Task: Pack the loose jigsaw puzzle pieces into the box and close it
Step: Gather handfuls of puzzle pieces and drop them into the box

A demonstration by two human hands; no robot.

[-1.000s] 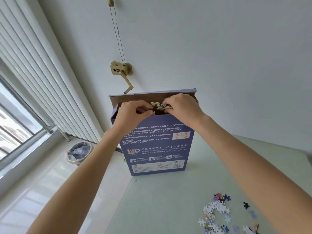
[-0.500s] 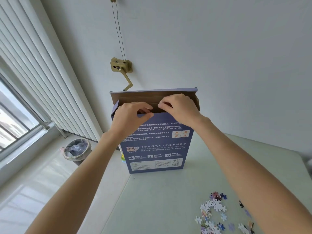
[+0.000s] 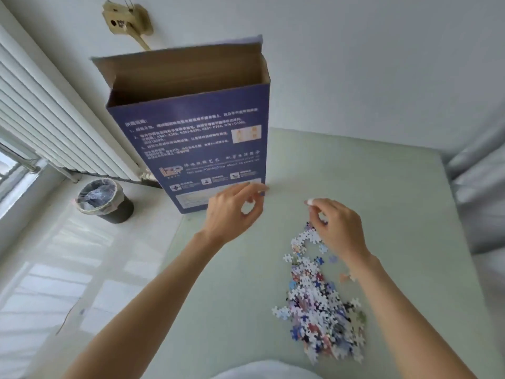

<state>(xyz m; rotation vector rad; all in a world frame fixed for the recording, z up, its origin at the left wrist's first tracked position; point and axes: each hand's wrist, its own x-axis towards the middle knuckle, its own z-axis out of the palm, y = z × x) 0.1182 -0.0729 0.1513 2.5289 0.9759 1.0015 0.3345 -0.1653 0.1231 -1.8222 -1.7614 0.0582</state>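
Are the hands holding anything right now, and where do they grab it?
The left hand holds nothing; its fingers are loosely curled in the air. The right hand is over the puzzle pieces; something small and white shows at its fingertips, too blurred to name.

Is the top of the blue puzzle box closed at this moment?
No: the box stands upright with its top flap raised, showing the brown cardboard inside.

Bare forearms, no sleeves visible
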